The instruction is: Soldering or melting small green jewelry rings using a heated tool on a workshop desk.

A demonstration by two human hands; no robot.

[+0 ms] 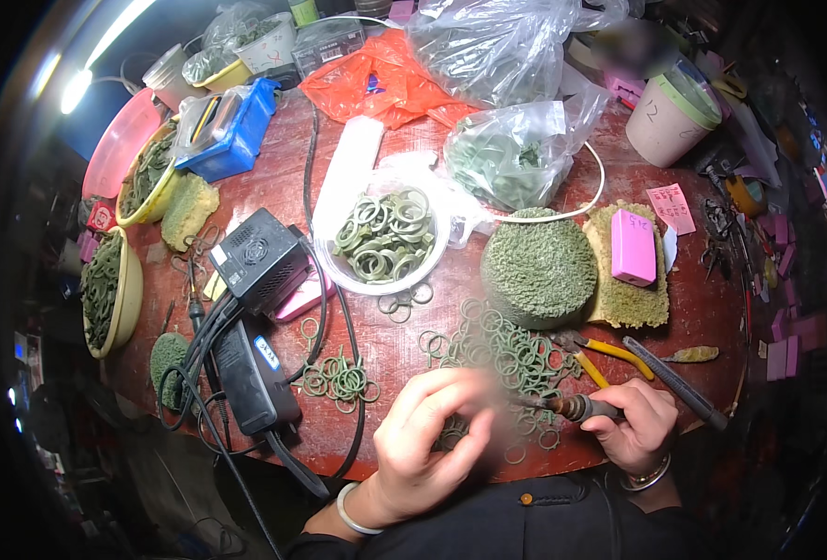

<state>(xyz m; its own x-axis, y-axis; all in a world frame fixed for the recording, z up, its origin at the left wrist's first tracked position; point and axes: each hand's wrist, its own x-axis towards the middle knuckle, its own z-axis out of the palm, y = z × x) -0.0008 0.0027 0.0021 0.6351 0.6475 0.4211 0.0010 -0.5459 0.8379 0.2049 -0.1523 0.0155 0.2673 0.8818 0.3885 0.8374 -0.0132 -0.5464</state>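
Note:
My right hand (639,426) grips a soldering-iron-like pen (576,407) by its dark handle, its brown shaft pointing left. Facing its tip is my left hand (432,434), thumb and fingers curled into a pinch. Whatever lies between those fingertips is lost in a blurred patch. Under and beyond both hands spreads a loose heap of thin green rings (516,350). A smaller cluster of green rings (340,381) lies to the left. Yellow-handled pliers (609,353) and a dark file-like bar (674,383) rest just beyond my right hand.
A white tub (327,266) holds thicker green rings. Behind the heap stands a textured green block (539,271), beside a sponge (660,303) with a pink box (633,247). Black power units (259,261) and cables crowd the left. Plastic bags (497,47) lie at the back of the red table (404,322).

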